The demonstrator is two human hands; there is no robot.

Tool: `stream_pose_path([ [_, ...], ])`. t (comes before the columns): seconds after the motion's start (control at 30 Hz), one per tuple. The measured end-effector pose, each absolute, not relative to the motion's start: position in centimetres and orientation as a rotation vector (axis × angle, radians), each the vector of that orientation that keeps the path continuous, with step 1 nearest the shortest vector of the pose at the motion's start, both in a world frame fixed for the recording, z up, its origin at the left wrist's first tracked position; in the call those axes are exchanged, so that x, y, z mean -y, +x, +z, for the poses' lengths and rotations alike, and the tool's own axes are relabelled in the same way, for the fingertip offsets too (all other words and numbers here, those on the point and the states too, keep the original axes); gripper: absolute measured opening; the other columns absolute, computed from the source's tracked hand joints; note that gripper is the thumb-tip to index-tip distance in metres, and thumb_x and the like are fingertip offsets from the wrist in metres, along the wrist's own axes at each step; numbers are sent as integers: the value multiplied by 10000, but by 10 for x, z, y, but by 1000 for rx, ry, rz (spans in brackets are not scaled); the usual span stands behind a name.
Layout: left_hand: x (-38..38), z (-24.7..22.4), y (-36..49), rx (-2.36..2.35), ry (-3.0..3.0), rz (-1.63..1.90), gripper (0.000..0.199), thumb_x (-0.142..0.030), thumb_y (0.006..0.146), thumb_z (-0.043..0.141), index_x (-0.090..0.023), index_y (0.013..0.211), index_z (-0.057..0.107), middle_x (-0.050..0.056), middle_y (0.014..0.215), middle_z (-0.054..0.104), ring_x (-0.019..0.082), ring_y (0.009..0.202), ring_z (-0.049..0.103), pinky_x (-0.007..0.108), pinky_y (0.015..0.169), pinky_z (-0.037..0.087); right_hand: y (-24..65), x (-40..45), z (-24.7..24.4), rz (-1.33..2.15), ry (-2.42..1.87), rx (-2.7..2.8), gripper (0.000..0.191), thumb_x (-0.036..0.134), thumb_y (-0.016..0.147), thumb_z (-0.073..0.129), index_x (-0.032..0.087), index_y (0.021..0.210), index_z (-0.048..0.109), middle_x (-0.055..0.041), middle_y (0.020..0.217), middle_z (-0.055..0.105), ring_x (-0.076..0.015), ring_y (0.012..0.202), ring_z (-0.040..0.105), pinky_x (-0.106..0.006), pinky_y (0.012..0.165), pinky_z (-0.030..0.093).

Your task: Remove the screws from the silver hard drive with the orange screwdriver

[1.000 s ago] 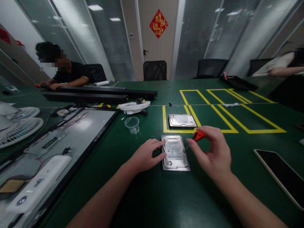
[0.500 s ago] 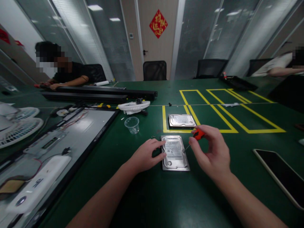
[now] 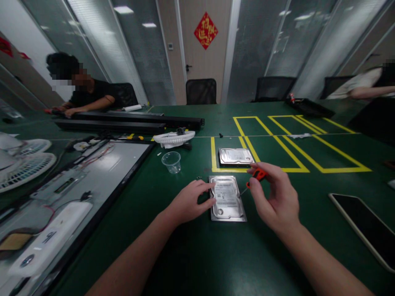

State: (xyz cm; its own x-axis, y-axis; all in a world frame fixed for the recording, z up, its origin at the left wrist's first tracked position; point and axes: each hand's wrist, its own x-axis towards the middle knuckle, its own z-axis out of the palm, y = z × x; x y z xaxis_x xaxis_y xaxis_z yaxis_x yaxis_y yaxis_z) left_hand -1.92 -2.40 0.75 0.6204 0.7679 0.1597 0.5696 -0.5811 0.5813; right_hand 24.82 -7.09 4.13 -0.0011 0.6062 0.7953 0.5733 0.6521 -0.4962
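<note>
My right hand (image 3: 276, 196) is closed on the orange screwdriver (image 3: 260, 174), and its tip is at the right side of the hard drive (image 3: 228, 200). My left hand (image 3: 189, 200), partly open, touches the drive's left side with finger and thumb. This drive lies flat on the desk (image 3: 197, 259), well apart from the far edge.

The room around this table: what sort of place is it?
Probably a meeting room doubling as a workshop, judging by the glass partitions, black office chairs and hard drives on the table.

One hard drive (image 3: 236, 156) lies behind another drive (image 3: 227, 199) on the table (image 3: 191, 250).
</note>
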Motion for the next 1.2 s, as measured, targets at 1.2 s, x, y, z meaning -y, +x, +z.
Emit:
stream_pose_path([
  [1.2,25,11,-18,-1061,2355,540,504,-387,1018,671,-220,1489,608,110,1281,686,278,1134,637,461,1011,533,248,72,40,58,-981,1645,459,110,958,652,254,1390,595,-96,1190,679,-268,1038,694,-504,908,578],
])
